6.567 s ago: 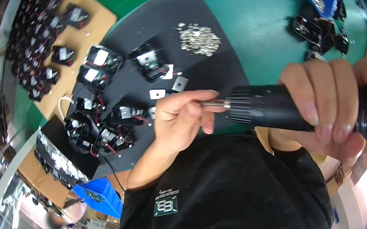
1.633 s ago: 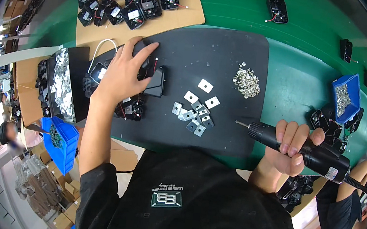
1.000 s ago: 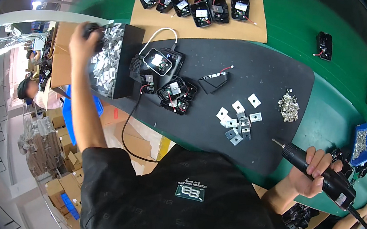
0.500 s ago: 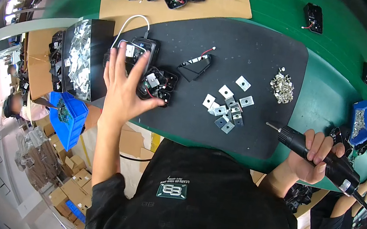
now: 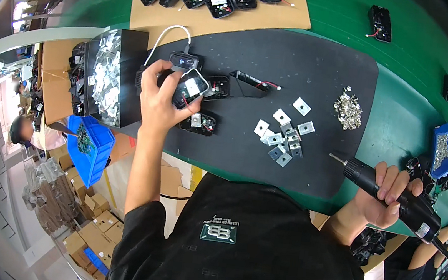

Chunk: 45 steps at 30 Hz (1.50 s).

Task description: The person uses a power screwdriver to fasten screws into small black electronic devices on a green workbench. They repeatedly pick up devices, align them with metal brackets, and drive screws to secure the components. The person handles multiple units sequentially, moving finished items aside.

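One round-cornered black housing [image 5: 190, 89], white-patched, sits in the left hand [image 5: 164, 100].

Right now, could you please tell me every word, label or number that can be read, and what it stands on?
Printed wording I leave uncopied; here is where it stands.
Black shirt: pale lettering on a dark patch, small print above it.
Black screwdriver in the right hand: pale label, too small to read.
Black device near the left hand: pale marks, too small to read.
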{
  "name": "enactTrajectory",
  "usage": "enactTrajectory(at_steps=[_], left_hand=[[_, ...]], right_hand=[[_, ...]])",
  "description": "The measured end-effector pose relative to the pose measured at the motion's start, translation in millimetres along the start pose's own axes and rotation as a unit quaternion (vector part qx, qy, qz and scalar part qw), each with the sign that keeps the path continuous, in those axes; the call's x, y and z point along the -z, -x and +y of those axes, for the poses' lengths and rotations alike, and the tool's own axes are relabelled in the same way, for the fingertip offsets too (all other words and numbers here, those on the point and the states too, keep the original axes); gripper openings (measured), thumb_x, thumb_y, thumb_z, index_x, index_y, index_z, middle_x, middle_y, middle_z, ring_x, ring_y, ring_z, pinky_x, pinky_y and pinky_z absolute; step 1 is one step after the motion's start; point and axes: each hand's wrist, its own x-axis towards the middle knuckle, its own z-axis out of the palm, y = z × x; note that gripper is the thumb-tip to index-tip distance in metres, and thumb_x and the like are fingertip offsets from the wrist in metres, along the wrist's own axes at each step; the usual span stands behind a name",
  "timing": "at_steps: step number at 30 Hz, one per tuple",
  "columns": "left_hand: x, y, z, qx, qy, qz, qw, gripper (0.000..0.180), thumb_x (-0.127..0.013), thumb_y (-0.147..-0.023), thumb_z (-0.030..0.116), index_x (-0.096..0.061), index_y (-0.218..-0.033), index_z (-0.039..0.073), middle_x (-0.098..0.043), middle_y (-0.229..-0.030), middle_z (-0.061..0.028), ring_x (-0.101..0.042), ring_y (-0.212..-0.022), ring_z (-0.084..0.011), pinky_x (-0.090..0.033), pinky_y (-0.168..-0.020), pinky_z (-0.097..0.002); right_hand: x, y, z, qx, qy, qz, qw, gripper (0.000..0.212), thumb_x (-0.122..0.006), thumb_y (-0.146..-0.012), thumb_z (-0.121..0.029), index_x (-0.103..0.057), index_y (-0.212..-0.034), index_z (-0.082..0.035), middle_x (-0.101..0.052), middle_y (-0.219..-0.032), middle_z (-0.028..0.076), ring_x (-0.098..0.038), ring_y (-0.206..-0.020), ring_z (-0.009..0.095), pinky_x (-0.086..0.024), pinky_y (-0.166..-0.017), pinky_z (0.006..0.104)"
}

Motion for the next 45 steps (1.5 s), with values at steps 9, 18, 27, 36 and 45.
enactTrajectory(at_steps=[9, 18, 27, 36, 45], left_hand=[[24.9, -10.2, -12.9, -0.044, -0.007, 0.103, 0.994, 0.05, -0.083, -0.055, 0.032, -0.066, -0.09, 0.001, -0.056, -0.101, -0.0167, -0.057, -0.091, -0.0328, -0.051, -0.077, -0.0406], [154.3, 19.3, -256.1, 0.215, -0.278, 0.147, 0.925, 0.057, -0.078, -0.076, 0.043, -0.063, -0.112, 0.002, -0.054, -0.116, -0.0237, -0.053, -0.109, -0.0392, -0.043, -0.095, -0.0451], [77.7, 8.7, -128.1, 0.089, 0.087, 0.016, 0.992, 0.07, -0.07, -0.072, 0.015, -0.047, -0.137, 0.001, -0.042, -0.144, -0.021, -0.037, -0.135, -0.0379, -0.03, -0.111, -0.0435], [31.8, 49.3, -7.6, 0.135, 0.039, -0.111, 0.984, 0.051, -0.076, -0.075, 0.005, -0.06, -0.124, 0.006, -0.054, -0.122, -0.0157, -0.057, -0.108, -0.0327, -0.049, -0.091, -0.0395], [30.7, -1.5, 47.8, -0.068, 0.043, -0.245, 0.966, 0.065, -0.073, -0.066, 0.008, -0.058, -0.129, 0.021, -0.037, -0.146, -0.0212, -0.04, -0.13, -0.0433, -0.037, -0.104, -0.0531]], right_hand=[[2.1, 1.4, 2.6, -0.01, -0.001, 0.005, 1.0, 0.041, -0.066, -0.083, -0.008, -0.048, -0.118, -0.017, -0.047, -0.074, -0.005, -0.045, -0.069, 0.009, -0.033, -0.072, 0.0274], [-2.1, 0.4, 7.3, -0.024, -0.031, 0.009, 0.999, 0.039, -0.067, -0.082, -0.009, -0.046, -0.115, -0.013, -0.046, -0.075, -0.004, -0.044, -0.069, 0.009, -0.033, -0.073, 0.0277], [-3.9, 0.3, 12.1, -0.02, 0.016, -0.006, 1.0, 0.041, -0.068, -0.083, -0.01, -0.045, -0.116, -0.017, -0.046, -0.073, -0.004, -0.045, -0.066, 0.009, -0.033, -0.07, 0.0273], [-2.1, -0.7, 8.6, -0.03, -0.003, -0.004, 1.0, 0.042, -0.067, -0.084, -0.008, -0.046, -0.118, -0.019, -0.047, -0.072, -0.004, -0.046, -0.066, 0.009, -0.034, -0.069, 0.0273], [-3.2, 2.6, 7.1, -0.019, 0.001, -0.011, 1.0, 0.044, -0.067, -0.083, -0.01, -0.043, -0.119, -0.019, -0.048, -0.074, -0.004, -0.046, -0.067, 0.009, -0.035, -0.07, 0.0278]])
